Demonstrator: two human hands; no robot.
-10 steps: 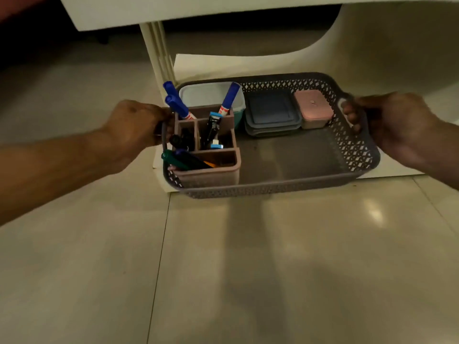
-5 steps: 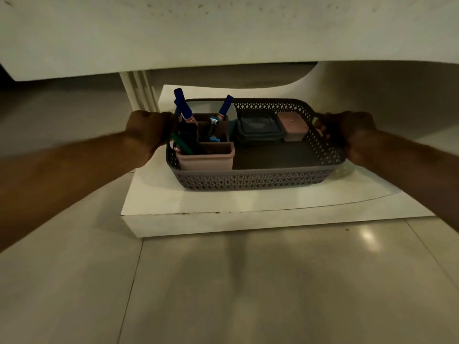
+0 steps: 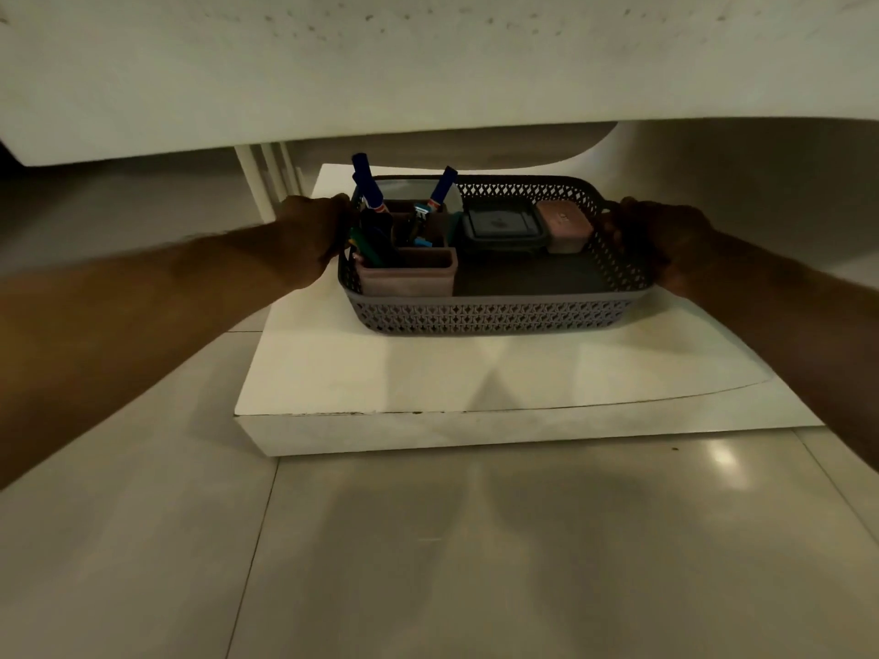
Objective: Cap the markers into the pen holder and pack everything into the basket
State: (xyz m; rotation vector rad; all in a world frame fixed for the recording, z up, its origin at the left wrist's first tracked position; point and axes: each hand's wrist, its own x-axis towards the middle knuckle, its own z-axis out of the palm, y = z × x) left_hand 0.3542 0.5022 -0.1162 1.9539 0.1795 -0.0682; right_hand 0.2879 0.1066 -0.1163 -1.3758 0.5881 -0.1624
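Now both of the person's hands grip a grey lattice basket (image 3: pixel 494 316) by its end handles: the left hand (image 3: pixel 311 240) is curled round one end, the right hand (image 3: pixel 661 242) round the other. Between the hands the basket sits low on a white platform (image 3: pixel 428 373) under a white table top (image 3: pixel 428 64). A second ago it hung over the platform's near edge, above the tiled floor (image 3: pixel 428 563); since then it has travelled forward and further onto the platform. That suggests the packing is done and the basket is being put away.

Just beside the left hand, inside the basket, stands a pink pen holder (image 3: pixel 409 273) with blue-capped markers (image 3: pixel 366 183) leaning out of its back compartments and darker pens in front. Midway between the hands lies a dark grey lidded box (image 3: pixel 504 228). Beside it, close to the right hand, sits a small pink lidded box (image 3: pixel 563 225). Behind the pen holder a pale container shows faintly.

No brand or writing can be read; the markers carry red and white bands near the caps, too small and dim to make out.
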